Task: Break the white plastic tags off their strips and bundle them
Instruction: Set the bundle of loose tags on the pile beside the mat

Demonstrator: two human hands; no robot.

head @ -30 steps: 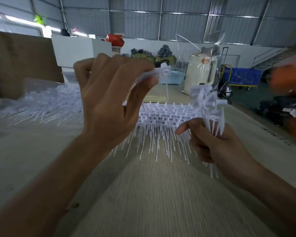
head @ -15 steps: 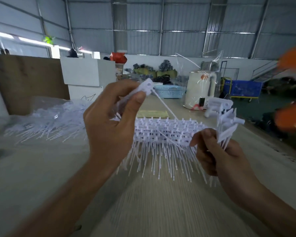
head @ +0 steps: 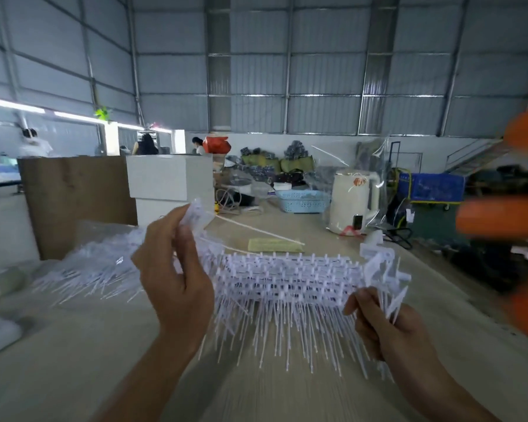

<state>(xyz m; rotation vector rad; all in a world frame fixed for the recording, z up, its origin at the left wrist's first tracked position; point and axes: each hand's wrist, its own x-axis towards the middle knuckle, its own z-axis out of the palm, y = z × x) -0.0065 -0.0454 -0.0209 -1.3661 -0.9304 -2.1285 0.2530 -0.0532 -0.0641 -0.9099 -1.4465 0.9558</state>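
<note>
table (head: pixel 73 360), two hands (head: pixel 177 287), tag strips (head: pixel 287 278)

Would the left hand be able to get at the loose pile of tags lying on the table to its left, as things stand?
Probably yes for the path: the loose pile lies beside the left hand with nothing between them. But that hand's grip already pinches a strip of tags, so it would likely need to release them first.

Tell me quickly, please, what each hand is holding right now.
Left hand: pinching a white tag by its head.
Right hand: gripping a bundle of tags.
</note>
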